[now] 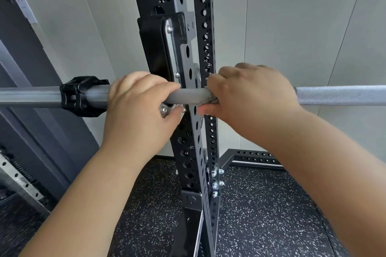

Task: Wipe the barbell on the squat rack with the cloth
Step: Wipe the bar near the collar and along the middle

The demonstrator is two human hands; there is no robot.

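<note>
A grey steel barbell [338,95] runs level across the view and rests on the black squat rack upright [196,131]. My left hand [137,110] wraps the bar just left of the upright. Just right of the upright, my right hand [250,94] squeezes a grey cloth [211,98] around the bar; only a frayed bit of cloth shows at the fingers. A black collar clamp [79,96] sits on the bar's sleeve left of my left hand.
The rack's black J-hook block [154,48] stands above the bar. A rack base beam [250,158] lies on the speckled black rubber floor [261,204]. Pale wall panels are behind, a dark frame with a metal rail [18,181] at left.
</note>
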